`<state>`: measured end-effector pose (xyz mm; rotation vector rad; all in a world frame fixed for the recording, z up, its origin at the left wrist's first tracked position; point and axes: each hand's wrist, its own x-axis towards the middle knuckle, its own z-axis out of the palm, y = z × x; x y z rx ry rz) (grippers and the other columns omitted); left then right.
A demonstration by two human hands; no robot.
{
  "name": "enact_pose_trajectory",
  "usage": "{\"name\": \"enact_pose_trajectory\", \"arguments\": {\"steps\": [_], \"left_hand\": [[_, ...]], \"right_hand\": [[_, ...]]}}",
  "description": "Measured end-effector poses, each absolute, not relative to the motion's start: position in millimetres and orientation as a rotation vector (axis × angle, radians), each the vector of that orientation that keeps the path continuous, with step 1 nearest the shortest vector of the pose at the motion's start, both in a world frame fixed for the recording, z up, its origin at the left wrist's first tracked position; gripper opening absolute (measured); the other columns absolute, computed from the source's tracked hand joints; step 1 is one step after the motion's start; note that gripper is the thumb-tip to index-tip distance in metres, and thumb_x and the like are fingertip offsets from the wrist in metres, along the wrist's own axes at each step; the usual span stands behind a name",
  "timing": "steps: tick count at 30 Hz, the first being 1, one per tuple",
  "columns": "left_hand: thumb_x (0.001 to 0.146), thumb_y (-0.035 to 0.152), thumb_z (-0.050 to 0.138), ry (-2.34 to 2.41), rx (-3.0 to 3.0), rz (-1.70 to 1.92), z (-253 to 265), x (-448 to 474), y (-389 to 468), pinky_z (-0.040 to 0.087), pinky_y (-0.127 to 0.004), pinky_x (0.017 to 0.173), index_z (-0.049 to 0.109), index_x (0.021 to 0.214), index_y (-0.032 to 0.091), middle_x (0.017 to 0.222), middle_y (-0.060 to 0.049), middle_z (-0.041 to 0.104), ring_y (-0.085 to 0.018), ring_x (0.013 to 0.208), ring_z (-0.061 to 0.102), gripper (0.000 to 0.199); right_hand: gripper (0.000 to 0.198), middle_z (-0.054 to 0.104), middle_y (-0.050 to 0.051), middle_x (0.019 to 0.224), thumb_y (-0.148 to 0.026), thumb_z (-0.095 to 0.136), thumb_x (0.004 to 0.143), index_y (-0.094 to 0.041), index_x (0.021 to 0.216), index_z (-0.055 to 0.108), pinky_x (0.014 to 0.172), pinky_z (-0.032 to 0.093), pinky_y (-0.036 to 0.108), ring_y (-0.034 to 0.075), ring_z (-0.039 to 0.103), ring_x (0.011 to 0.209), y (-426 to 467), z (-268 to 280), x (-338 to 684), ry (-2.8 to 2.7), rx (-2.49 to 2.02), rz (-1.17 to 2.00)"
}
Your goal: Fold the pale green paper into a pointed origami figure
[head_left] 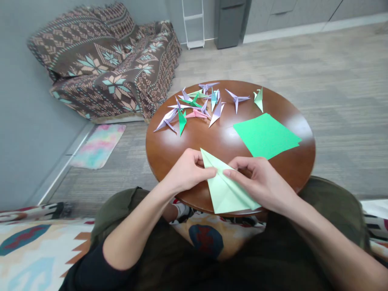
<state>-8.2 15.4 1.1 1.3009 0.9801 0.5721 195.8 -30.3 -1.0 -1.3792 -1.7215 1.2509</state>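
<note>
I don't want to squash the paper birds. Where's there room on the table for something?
Bare table: the middle, between the bunched birds, green sheets and left hand; the far right, between the lone pale bird, sheets and rim. Crowded: the far left, among the birds, and the near edge, where that hand and the right hand hold pale green paper.

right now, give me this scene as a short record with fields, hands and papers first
left hand: thumb on top of the pale green paper, near its upper left edge
right hand: gripping the same paper, thumb on top
paper state: creased, partly folded
table: round, brown, glossy
far side of table: folded paper birds in purple, green and pink, mostly clustered left
right side of table: bright green sheets, lying flat
beyond table: sofa under a patterned cover
</note>
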Motion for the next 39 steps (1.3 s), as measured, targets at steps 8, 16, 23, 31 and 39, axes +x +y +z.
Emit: {"name": "enact_pose_trajectory", "arguments": {"steps": [8, 16, 23, 31, 39], "left_hand": [[0.063, 0.014, 0.075, 1.017, 1.238, 0.603, 9.5, -18.1, 22.5, 0.052, -0.022, 0.058, 0.073, 0.065, 0.013, 0.061, -0.002, 0.071, -0.012, 0.056, 0.065, 0.003], [0.063, 0.013, 0.076, 1.065, 1.253, 0.645, 11.5, -24.8, 29.5, 0.053, -0.017, 0.053, 0.072, 0.063, 0.013, 0.055, -0.003, 0.07, -0.01, 0.05, 0.064, 0.004], [0.075, 0.02, 0.082, 0.988, 1.262, 0.674, 6.6, -30.7, 30.1, 0.059, -0.019, 0.063, 0.075, 0.076, 0.013, 0.067, -0.004, 0.075, -0.013, 0.061, 0.072, 0.01], [0.078, 0.024, 0.087, 0.878, 1.324, 0.64, 6.1, -32.4, 29.4, 0.062, -0.021, 0.071, 0.081, 0.094, 0.014, 0.075, -0.003, 0.079, -0.014, 0.069, 0.076, 0.02], [0.075, 0.022, 0.09, 0.866, 1.369, 0.644, 8.3, -34.4, 30.4, 0.061, -0.017, 0.068, 0.083, 0.088, 0.015, 0.074, -0.003, 0.081, -0.013, 0.066, 0.076, 0.016]], "right_hand": [[0.033, 0.057, 0.0, 0.066, -0.039, 0.058, 0.099, -0.018, 0.074, 0.064, 0.054, 0.036, 0.025, 0.015, 0.05, 0.063, -32.7, -3.1, 201.9, -1.887, -1.344, 1.244], [0.033, 0.058, 0.0, 0.068, -0.04, 0.057, 0.1, -0.018, 0.077, 0.065, 0.054, 0.036, 0.025, 0.015, 0.052, 0.064, -33.6, -2.4, 204.6, -1.897, -1.311, 1.339], [0.03, 0.058, -0.001, 0.068, -0.039, 0.061, 0.098, -0.018, 0.077, 0.066, 0.054, 0.035, 0.025, 0.014, 0.05, 0.063, -31.9, -3.0, 204.3, -1.799, -1.326, 1.383], [0.028, 0.06, -0.001, 0.069, -0.037, 0.064, 0.096, -0.017, 0.077, 0.067, 0.057, 0.037, 0.024, 0.013, 0.051, 0.066, -31.2, 0.4, 204.0, -1.745, -1.329, 1.395], [0.031, 0.061, -0.001, 0.066, -0.039, 0.065, 0.095, -0.016, 0.073, 0.068, 0.055, 0.036, 0.024, 0.012, 0.05, 0.063, -31.0, 3.1, 204.5, -1.738, -1.349, 1.378]]}}
